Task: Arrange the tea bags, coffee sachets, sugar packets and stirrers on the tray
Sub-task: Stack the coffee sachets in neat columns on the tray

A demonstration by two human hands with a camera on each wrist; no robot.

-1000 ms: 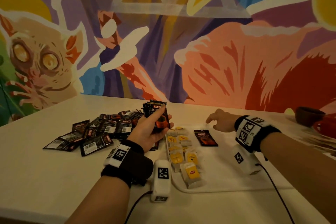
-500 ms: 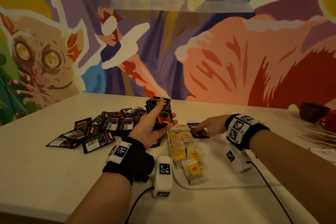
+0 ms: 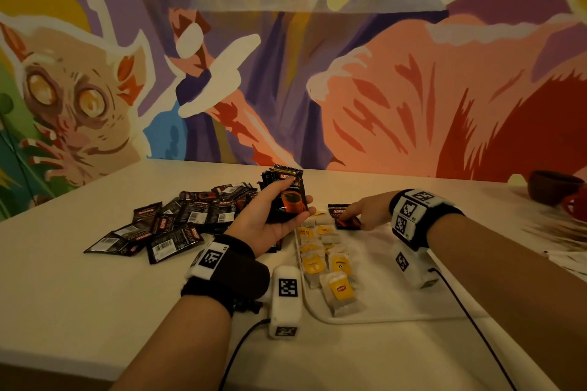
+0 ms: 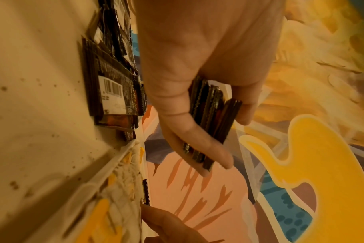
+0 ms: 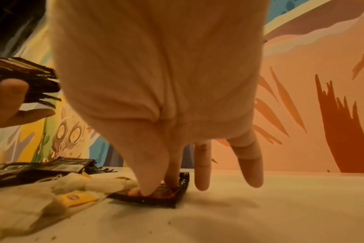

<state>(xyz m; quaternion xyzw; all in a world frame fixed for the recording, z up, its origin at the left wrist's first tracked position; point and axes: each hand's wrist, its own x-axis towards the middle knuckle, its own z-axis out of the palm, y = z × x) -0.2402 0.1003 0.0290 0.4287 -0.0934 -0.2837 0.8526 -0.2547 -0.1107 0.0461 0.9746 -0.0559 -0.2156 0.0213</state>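
Coffee sachet (image 3: 344, 216) lies flat on the tray (image 3: 397, 308), far end, just beside the tea bags (image 3: 330, 267). Right hand (image 3: 370, 209) grip: thumb and forefinger tips press down on it, other fingers (image 5: 202, 172) spread and lifted off. Judgement: light, thin, glossy film, so it slides under a fingertip; lifting needs an edge pinch at the crimped seam. Left hand (image 3: 270, 219) grip: thumb clamps a fanned stack of sachets (image 3: 287, 197) against curled fingers, just left of the right-hand grip, above the tray rim. Stack likely slippery, prone to splay. Loose sachet pile (image 3: 171, 225) on the table (image 3: 95, 311) further left.
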